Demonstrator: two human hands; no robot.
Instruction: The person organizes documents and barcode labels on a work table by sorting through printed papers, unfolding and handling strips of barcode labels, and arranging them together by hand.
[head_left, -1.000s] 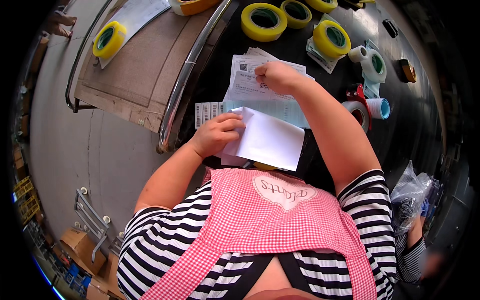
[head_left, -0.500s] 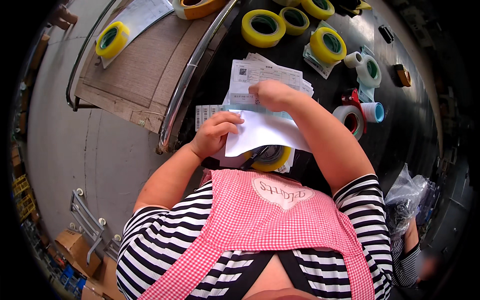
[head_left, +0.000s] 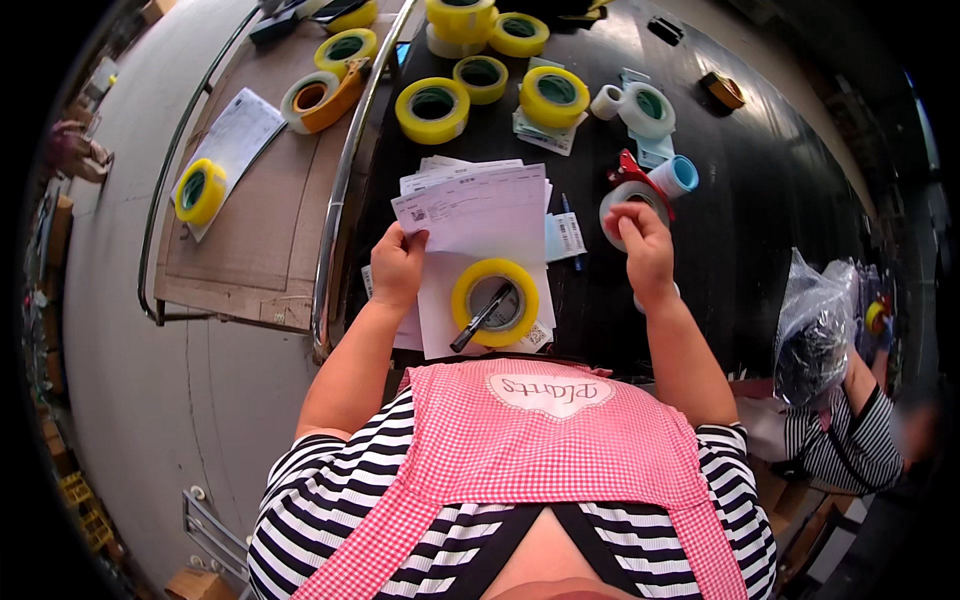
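Observation:
My left hand (head_left: 398,270) pinches the left edge of a printed sheet of paper (head_left: 485,212), which lies over other papers on the black table. Just below that sheet, a yellow roll of tape (head_left: 462,285) rests on white paper near my apron, and a black marker pen (head_left: 482,318) leans inside its ring. My right hand (head_left: 648,250) is off the papers, beside a red tape dispenser (head_left: 655,185) with a clear roll in it. Its fingers are curled together, partly in front of that roll; whatever they hold, if anything, I cannot make out.
Several yellow tape rolls (head_left: 432,110) stand at the back. A light blue roll (head_left: 673,176) is beside the dispenser. To the left, a cart with a metal rail (head_left: 345,200) carries more tape and papers. At the right, another person handles a clear plastic bag (head_left: 815,320).
My right hand has left the paper stack and swung right to the dispenser. My left hand now grips a printed sheet's edge. The near tape roll is uncovered, and the view has shifted.

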